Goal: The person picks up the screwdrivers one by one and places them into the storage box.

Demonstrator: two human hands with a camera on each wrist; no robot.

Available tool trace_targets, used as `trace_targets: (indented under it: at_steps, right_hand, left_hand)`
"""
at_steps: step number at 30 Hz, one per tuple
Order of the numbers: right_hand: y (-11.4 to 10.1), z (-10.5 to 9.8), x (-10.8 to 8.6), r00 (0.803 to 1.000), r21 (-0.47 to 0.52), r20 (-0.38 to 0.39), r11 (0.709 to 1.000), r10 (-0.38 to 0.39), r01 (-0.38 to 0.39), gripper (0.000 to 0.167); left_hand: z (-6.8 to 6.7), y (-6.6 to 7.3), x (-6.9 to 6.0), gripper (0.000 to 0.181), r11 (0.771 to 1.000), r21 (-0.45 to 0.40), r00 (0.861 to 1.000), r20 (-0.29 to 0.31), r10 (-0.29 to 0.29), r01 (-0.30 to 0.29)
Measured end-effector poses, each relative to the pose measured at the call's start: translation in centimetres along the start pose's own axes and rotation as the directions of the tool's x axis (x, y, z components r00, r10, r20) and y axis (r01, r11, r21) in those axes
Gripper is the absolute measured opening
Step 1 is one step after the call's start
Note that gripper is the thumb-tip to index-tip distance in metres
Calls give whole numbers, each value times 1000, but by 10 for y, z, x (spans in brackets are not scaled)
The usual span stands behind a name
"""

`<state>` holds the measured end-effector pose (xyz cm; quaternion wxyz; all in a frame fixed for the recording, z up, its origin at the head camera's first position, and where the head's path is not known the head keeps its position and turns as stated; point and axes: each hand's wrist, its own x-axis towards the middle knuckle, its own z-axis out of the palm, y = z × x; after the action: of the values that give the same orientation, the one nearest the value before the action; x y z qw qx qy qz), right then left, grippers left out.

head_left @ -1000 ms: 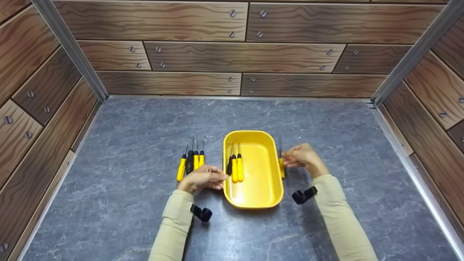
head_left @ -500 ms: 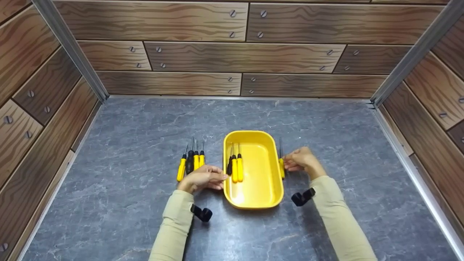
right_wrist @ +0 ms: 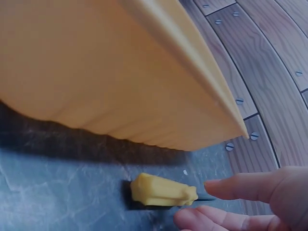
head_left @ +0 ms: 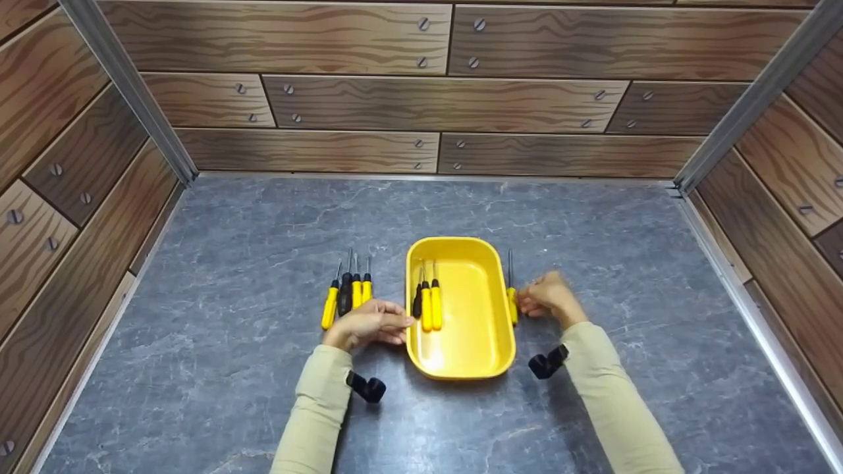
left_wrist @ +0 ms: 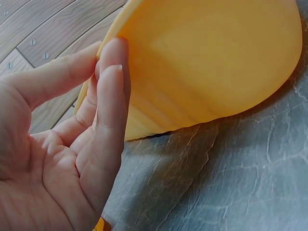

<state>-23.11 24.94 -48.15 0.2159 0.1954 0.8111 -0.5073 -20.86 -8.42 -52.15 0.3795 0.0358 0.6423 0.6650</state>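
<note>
the left hand (head_left: pixel 374 322) pinches the left rim of the yellow tray (head_left: pixel 467 345) between thumb and fingers. the tray sits on the grey marbled table (head_left: pixel 230 342). on its right, just outside the wall, one yellow screwdriver (head_left: pixel 512 308) lies on the table, shaft pointing away from the person. the right hand (head_left: pixel 548 294) is beside that screwdriver, its thumb and fingers parted and gripping nothing; whether a fingertip brushes the tool is hard to tell. in the tray, along its left side, lie a small black screwdriver (head_left: pixel 417 306) and two yellow-handled screwdrivers (head_left: pixel 431 311), side by side. left of the tray, near the left hand, four more screwdrivers (head_left: pixel 329 309) lie in a row on the table, three yellow-handled and one black. wood-plank panels (head_left: pixel 435 102) stand behind, and pale sleeves (head_left: pixel 316 395) cover both arms.
</note>
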Motion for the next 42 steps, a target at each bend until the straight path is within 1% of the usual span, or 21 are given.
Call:
trace_targets:
  at_steps: [6, 14, 22, 32, 36, 42]
  right_hand:
    - [4, 3, 3, 999, -56, -20, 998, 33, -34, 9]
    - [4, 7, 5, 999, -93, -34, 995, 32, -35, 12]
    - [4, 11, 7, 997, -94, -62, 995, 36, -42, 7]
    - [4, 12, 7, 996, -99, -78, 994, 36, -44, 10]
    - [4, 13, 7, 996, -86, -73, 995, 46, -52, 11]
    - [3, 14, 7, 996, -60, -66, 996, 63, -67, 8]
  left_hand:
    - [0, 0, 0, 6, 1000, -11, 1000, -4, -7, 7]
    - [1, 0, 0, 7, 1000, -14, 1000, -18, -6, 6]
    - [0, 0, 0, 6, 1000, -27, 1000, -2, -6, 6]
    - [0, 0, 0, 9, 1000, -17, 1000, 5, -2, 2]
    - [0, 1, 0, 11, 1000, -16, 1000, 5, -4, 4]
    - [0, 0, 0, 6, 1000, -20, 1000, 7, 7, -7]
